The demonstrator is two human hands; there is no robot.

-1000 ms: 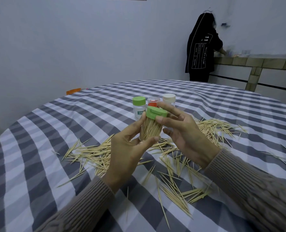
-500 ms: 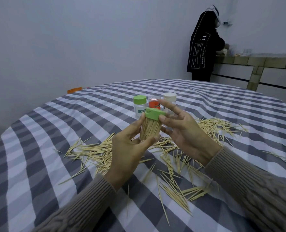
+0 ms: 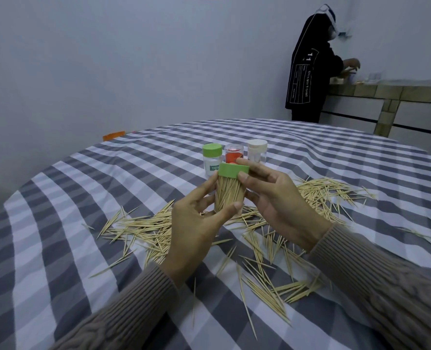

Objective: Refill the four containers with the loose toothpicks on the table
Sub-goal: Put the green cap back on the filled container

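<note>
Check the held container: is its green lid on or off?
On. The green lid sits square atop the held container, pinched by the right hand.

At the centre of the frame, our left hand (image 3: 196, 223) curls around something held upright; our right hand (image 3: 272, 198) pinches its top, both forearms in ribbed sleeves.

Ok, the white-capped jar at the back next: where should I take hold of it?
Grip the white-capped jar around its clear body below the cap, coming from its right side. It stands upright, the red container stands close on its left, and the right hand is nearer. The cap looks likely to turn.
</note>
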